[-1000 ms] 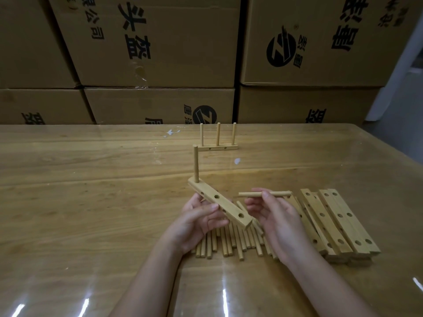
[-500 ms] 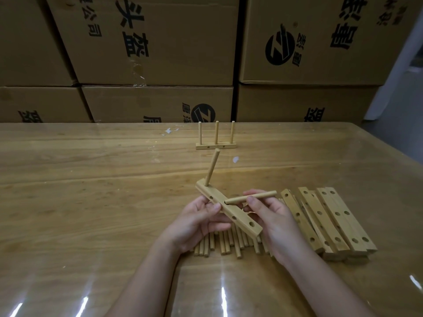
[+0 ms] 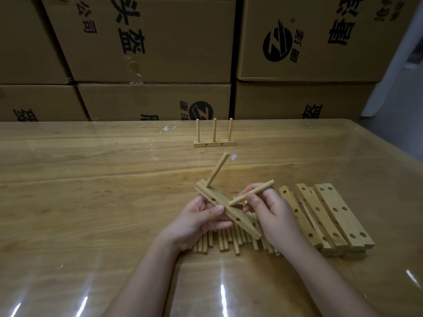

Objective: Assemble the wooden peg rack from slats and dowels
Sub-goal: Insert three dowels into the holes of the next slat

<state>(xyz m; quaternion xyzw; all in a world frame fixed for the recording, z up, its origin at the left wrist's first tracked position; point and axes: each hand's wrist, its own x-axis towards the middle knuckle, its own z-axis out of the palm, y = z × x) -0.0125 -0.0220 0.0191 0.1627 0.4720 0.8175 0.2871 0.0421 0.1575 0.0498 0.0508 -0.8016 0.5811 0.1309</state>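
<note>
The slat point(image 3: 229, 211) is being held above the loose dowels point(image 3: 222, 242), the left hand point(image 3: 194, 223) gripping it and the right hand point(image 3: 272, 213) pinching a second dowel point(image 3: 251, 192) at an open hole, the first dowel point(image 3: 217, 172) already seated, spare slats point(image 3: 332, 216) waiting beside, a finished rack point(image 3: 214, 143) standing farther back.

Two hands are working: the left hand point(image 3: 194, 223) is holding one slat point(image 3: 229, 211), the right hand point(image 3: 274, 213) one loose dowel point(image 3: 251, 192). A second dowel point(image 3: 217, 172) is standing in that slat. One finished rack point(image 3: 214, 143) is sitting farther back on the tabletop point(image 3: 91, 191), carrying three pegs point(image 3: 214, 129). At least four spare slats point(image 3: 332, 213) are lying stacked. The dowel pile point(image 3: 222, 242) is lying half hidden, past counting. Six cardboard boxes point(image 3: 160, 37) are standing behind.
</note>
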